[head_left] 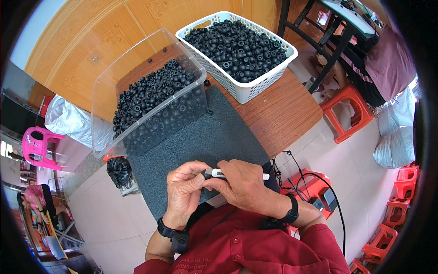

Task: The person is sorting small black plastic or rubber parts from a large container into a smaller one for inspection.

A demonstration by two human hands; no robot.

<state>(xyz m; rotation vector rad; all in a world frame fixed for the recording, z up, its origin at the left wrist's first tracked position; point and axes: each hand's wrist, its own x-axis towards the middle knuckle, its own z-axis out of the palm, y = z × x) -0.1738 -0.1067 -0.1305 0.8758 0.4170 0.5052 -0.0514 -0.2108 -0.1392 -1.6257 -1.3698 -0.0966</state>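
Left fingers are pinching a black piece, right fingers gripping a white tool; steady bracing is likely helping.

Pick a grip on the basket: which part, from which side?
Likely the rim of the basket, at both short ends, from outside and above: the left end shows a handle slot, and heaped black parts fill the inside, so reaching in looks awkward.
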